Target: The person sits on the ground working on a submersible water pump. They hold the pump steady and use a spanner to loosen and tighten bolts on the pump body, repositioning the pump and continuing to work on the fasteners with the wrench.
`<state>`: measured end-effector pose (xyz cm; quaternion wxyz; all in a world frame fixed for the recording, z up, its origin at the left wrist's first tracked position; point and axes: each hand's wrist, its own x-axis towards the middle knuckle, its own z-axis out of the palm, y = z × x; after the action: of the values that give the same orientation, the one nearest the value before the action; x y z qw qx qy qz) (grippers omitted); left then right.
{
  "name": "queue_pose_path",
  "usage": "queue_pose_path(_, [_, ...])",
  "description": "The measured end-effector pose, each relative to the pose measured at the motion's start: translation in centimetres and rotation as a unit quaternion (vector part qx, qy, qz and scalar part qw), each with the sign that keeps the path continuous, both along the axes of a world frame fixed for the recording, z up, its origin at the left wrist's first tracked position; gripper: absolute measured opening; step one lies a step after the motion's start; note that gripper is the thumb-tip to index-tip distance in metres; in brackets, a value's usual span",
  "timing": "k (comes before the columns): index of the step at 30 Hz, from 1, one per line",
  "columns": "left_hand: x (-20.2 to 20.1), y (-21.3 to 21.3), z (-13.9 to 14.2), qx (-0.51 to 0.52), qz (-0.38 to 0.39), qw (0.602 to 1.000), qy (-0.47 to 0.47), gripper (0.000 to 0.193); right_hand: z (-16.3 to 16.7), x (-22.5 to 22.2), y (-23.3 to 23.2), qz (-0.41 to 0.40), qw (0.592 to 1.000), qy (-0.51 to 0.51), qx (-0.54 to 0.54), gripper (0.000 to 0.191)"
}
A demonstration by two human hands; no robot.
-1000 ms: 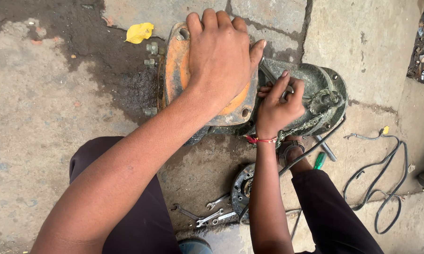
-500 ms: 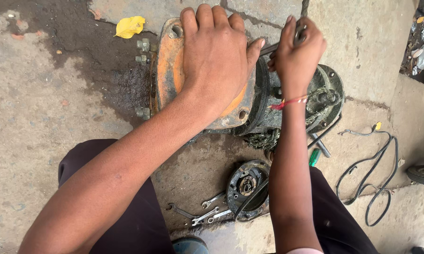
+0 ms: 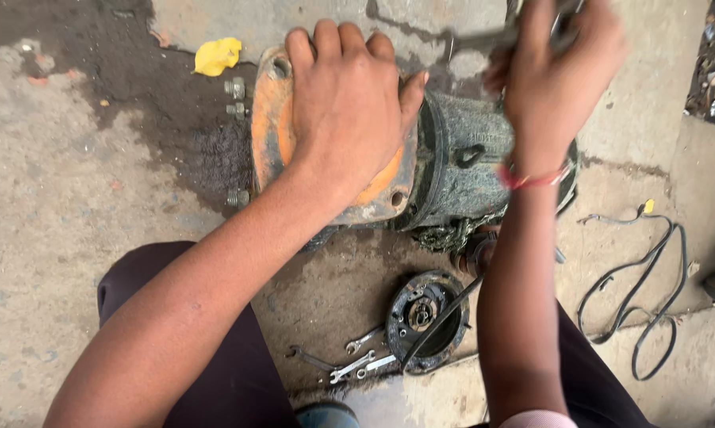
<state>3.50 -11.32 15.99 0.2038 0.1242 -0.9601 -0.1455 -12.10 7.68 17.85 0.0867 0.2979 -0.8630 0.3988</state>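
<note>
The left hand [image 3: 349, 95] lies flat, fingers spread, pressing on the orange plate [image 3: 274, 127] at the end of the motor [image 3: 468, 158]. The right hand [image 3: 555, 71] is blurred, raised above the motor's far side and closed around a metal tool [image 3: 476, 38], probably a wrench; a red thread [image 3: 532, 178] circles its wrist. The motor lies on its side on the stained concrete floor [image 3: 72, 206]. Loose bolts [image 3: 235, 87] sit just left of the plate, and a yellow scrap [image 3: 217, 55] lies beyond them. Nearer the person, between the knees, a round cover [image 3: 421, 317] rests beside small wrenches [image 3: 349, 361]. A black cable [image 3: 651, 293] loops at the right. The right forearm hides part of the motor.
</note>
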Motion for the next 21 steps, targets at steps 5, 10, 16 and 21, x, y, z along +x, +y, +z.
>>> queue_pose_path(5, [0.2,0.3,-0.7,-0.008,0.03,0.999,0.019,0.059,-4.7,9.4,-0.1,-0.127,0.991,-0.006,-0.047,0.032])
queue_pose_path(10, [0.4,0.3,-0.8,-0.005,0.028,0.999,0.029,0.058,-4.9,9.8,-1.2,-0.132,0.987,0.092,-0.004,0.03])
queue_pose_path(16, [0.4,0.5,-0.8,-0.003,0.024,1.0,0.011,0.062,-3.5,4.1,-1.9,-0.101,0.99,-0.099,0.018,0.032])
queue_pose_path(21, [-0.5,0.6,-1.2,-0.023,0.047,0.999,-0.006,0.061,-6.8,-3.4,-1.9,-0.069,0.993,-0.098,0.012,0.03])
